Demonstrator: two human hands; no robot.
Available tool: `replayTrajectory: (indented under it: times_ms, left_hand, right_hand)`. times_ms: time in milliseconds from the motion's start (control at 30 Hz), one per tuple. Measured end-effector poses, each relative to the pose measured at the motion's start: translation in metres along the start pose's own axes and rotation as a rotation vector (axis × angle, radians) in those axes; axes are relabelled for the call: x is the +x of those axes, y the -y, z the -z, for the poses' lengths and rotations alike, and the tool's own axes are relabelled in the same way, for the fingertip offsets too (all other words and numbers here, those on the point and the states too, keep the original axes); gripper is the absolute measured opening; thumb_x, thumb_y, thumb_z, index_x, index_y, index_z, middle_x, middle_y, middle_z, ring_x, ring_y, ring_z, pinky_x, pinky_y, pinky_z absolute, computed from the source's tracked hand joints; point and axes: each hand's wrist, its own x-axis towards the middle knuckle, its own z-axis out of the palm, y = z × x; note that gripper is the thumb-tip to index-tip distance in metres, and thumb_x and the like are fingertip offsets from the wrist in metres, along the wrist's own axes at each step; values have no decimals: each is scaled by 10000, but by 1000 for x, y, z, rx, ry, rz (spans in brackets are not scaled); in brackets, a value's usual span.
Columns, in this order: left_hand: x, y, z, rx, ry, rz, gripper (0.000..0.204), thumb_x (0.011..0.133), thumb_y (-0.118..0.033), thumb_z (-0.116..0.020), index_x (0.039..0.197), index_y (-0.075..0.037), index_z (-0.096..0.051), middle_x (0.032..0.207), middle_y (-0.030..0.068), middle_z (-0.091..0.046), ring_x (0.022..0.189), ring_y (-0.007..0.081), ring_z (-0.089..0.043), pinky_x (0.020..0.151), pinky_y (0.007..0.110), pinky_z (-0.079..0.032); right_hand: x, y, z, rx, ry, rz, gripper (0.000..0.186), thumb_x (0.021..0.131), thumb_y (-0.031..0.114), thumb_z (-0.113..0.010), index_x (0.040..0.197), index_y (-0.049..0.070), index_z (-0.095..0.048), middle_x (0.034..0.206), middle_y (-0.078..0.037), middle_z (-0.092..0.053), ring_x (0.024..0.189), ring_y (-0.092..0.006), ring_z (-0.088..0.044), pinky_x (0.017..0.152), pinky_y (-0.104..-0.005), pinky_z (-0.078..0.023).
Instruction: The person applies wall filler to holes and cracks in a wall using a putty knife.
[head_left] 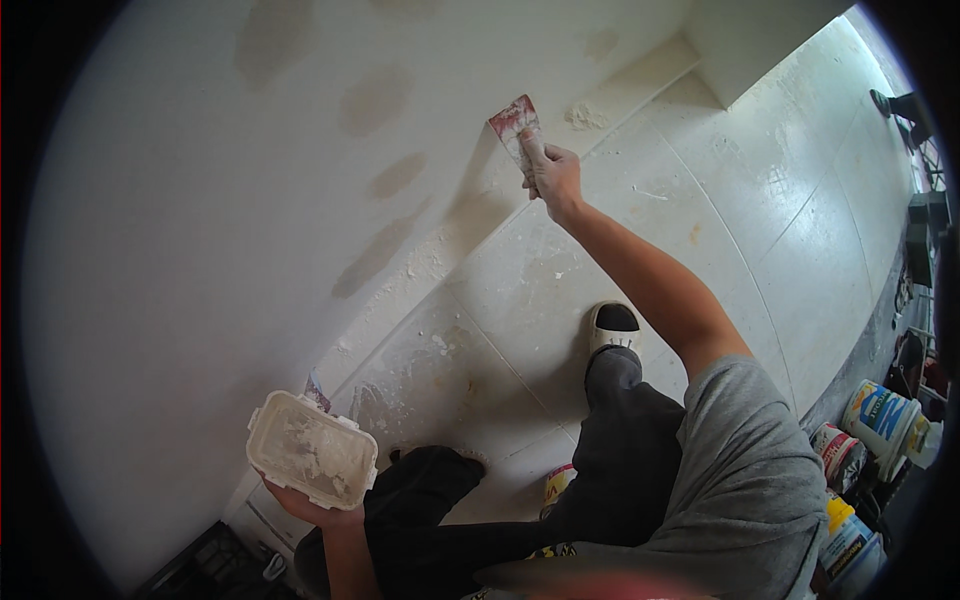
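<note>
My right hand (556, 178) is closed around the handle of a putty knife (515, 122), its wide reddish blade smeared with white filler. The blade is at the lower part of the white wall (200, 200); whether it touches cannot be told. At the lower left, my left hand (300, 506) grips a pale rectangular plastic tub (312, 450) from below, its fingers mostly hidden. White filler coats the tub's inside. Behind the tub's far edge, a small stained blade-like piece (317, 390) sticks out. Several damp-looking grey-brown patches (378, 100) mark the wall.
White crumbs lie along the ledge (400, 280) at the wall's foot and on the tiled floor (690, 240). Paint buckets (880, 420) stand at the right, and another bucket (558, 485) is by my legs. A dark crate (205, 565) sits lower left. Someone's foot (880, 103) shows far right.
</note>
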Motion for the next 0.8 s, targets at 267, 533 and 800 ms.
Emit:
replayTrajectory:
  times_ms: [267, 533, 800]
  left_hand:
    - [1, 1, -4, 42, 11, -46, 570, 1025, -473, -338, 1464, -116, -406, 1422, 129, -505, 1272, 337, -537, 1023, 517, -497]
    - [2, -1, -3, 63, -77, -30, 561, 1018, -502, -318, 1455, -164, -421, 1403, 95, -508, 1241, 319, -563, 974, 538, -535]
    - [0, 1, -9, 101, 31, -99, 580, 1027, -485, -318, 1487, -136, -374, 1410, 121, -509, 1281, 327, -532, 1029, 518, -496]
  right_hand:
    - [-2, -14, 9, -220, -31, -237, 582, 882, 589, -669, 681, 46, -608, 560, -75, -573, 398, -123, -509, 354, -256, -360]
    - [-18, -21, 32, -19, -13, -181, 572, 922, 567, -627, 682, 50, -587, 554, -69, -559, 393, -119, -509, 355, -245, -366]
    - [-47, 16, -3, -97, 135, 95, 460, 953, 409, -655, 684, 43, -582, 556, -56, -570, 420, -119, -540, 379, -247, -405]
